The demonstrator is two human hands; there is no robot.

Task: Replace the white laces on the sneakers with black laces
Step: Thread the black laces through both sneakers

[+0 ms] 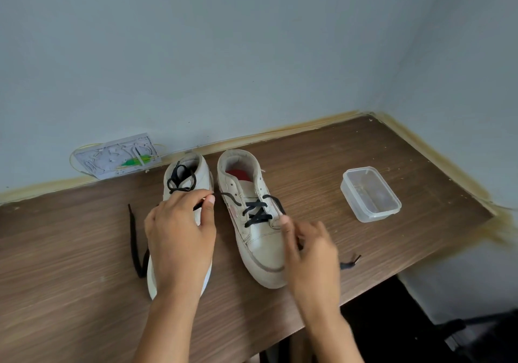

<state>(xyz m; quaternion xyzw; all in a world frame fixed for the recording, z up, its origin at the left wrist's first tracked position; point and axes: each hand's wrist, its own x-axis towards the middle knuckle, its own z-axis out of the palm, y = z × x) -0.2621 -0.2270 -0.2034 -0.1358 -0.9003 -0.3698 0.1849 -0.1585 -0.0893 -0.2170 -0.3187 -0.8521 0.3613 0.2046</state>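
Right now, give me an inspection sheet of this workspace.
Surface: brown wood-grain table, set into a wall corner.
Job's things: left sneaker with a knotted black lace; right sneaker with a black lace through the lower eyelets only.
Clutter: lidless clear plastic container, looks empty.
Hands: left hand over the left sneaker, pinching a lace end; right hand beside the right sneaker's toe, blurred.
Cables: yellow wires at the wall panel.
Surroundings: pale walls, yellowish edge seam.
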